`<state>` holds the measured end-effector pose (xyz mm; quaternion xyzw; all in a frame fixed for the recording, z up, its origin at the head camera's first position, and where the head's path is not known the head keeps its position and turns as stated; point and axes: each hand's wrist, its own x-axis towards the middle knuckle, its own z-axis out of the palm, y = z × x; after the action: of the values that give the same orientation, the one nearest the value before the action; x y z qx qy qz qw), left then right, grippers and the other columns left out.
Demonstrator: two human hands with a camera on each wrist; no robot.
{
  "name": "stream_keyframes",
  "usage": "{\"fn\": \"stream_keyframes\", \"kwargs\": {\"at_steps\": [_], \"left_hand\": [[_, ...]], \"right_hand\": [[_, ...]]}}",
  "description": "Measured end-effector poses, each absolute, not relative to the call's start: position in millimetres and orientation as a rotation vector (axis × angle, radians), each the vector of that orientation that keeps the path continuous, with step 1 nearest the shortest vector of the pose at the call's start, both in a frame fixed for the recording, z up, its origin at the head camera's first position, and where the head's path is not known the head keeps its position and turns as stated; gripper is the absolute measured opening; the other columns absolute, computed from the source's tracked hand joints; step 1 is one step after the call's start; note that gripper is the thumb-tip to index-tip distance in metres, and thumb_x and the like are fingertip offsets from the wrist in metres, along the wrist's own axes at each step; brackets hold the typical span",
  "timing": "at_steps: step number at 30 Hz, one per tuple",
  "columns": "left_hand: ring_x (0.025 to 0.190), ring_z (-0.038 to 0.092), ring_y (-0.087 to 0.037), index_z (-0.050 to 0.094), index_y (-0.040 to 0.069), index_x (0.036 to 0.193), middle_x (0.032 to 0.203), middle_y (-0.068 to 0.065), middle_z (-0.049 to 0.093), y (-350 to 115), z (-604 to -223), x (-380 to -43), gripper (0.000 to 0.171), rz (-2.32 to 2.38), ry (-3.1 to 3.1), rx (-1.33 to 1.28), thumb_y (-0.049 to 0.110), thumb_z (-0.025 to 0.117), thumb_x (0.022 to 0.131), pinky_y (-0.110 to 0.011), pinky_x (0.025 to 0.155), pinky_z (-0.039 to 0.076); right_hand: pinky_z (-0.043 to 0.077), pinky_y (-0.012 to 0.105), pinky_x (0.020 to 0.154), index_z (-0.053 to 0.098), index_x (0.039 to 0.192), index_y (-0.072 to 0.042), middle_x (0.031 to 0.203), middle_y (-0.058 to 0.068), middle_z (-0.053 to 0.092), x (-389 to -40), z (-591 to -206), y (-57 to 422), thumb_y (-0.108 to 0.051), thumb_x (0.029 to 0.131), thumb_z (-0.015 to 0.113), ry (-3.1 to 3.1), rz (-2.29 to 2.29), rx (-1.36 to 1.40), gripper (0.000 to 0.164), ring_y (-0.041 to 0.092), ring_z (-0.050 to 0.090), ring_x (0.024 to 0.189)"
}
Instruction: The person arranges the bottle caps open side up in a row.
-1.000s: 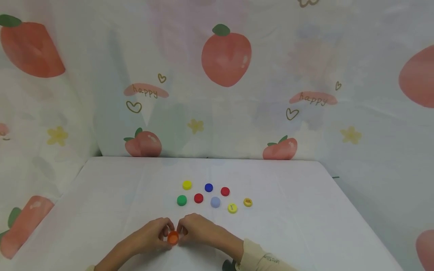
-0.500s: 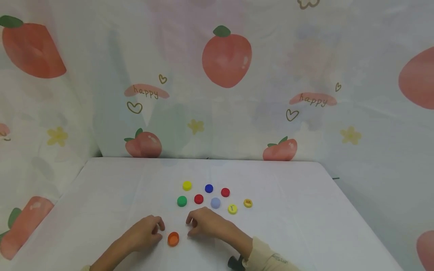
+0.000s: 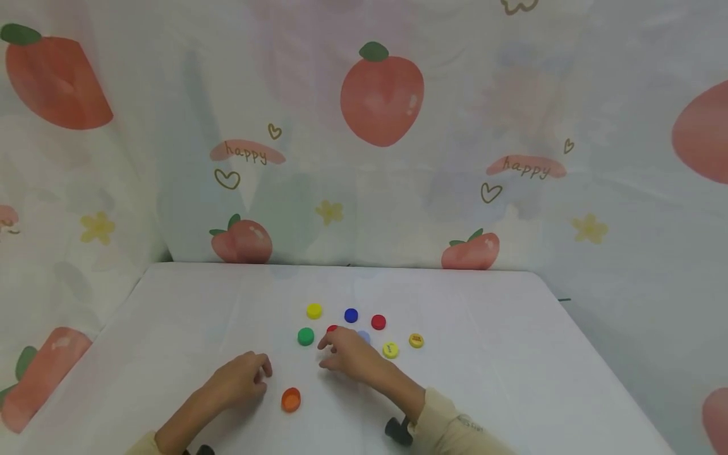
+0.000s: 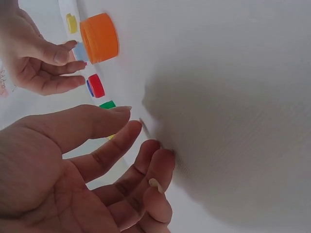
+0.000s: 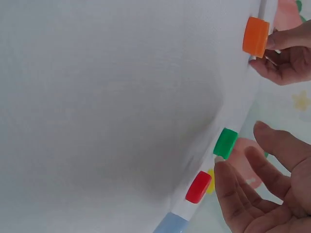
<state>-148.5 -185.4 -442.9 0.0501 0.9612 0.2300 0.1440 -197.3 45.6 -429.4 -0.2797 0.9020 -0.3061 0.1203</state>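
An orange bottle cap (image 3: 291, 400) lies with its hollow side up near the front of the white table. To its left my left hand (image 3: 241, 381) hovers with loosely bent fingers and nothing in them. My right hand (image 3: 355, 355) is over the near row of caps, thumb and fingers parted, holding nothing. It partly covers a red cap (image 3: 332, 329) and a light blue cap (image 3: 364, 337) in the head view. Just left of its fingertips sits a green cap (image 3: 306, 337). The right wrist view shows the red cap (image 5: 198, 187) and green cap (image 5: 225, 143) close by the fingers.
Farther back lie a yellow cap (image 3: 314, 311), a dark blue cap (image 3: 351, 315) and another red cap (image 3: 378, 322). Right of the hand are a pale yellow cap (image 3: 390, 350) and a golden-yellow cap (image 3: 416, 340). A fruit-print curtain (image 3: 387, 208) stands behind the table.
Both hands have let go of the orange cap and drawn apart. The left hand has moved left and slightly back; the right has moved away, toward the row of caps. The orange cap stays put.
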Motion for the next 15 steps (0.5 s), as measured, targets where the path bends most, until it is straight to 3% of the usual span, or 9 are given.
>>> {"fn": "stream_keyframes", "kwargs": {"at_steps": [7, 15], "left_hand": [[0.07, 0.049, -0.017, 0.063, 0.009, 0.091, 0.079, -0.003, 0.052, -186.5, -441.2, -152.4, 0.018, 0.659, 2.759, 0.153, -0.002, 0.067, 0.078, -0.033, 0.064, 0.048], [0.072, 0.05, -0.017, 0.063, 0.008, 0.093, 0.08, -0.003, 0.054, -185.9, -437.4, -158.4, 0.019, 0.699, 2.777, 0.104, 0.008, 0.075, 0.077, -0.033, 0.066, 0.049]], "right_hand": [[0.048, 0.018, 0.067, 0.063, 0.115, -0.007, 0.094, 0.002, 0.06, -204.7, -424.3, 44.5, -0.018, 0.085, 0.072, 2.696, -0.946, -0.8, 0.033, 0.011, 0.056, 0.083], [0.049, 0.018, 0.068, 0.061, 0.115, -0.006, 0.096, 0.004, 0.064, -209.8, -427.5, 40.7, -0.017, 0.085, 0.072, 2.685, -1.013, -0.777, 0.034, 0.01, 0.058, 0.083]]}}
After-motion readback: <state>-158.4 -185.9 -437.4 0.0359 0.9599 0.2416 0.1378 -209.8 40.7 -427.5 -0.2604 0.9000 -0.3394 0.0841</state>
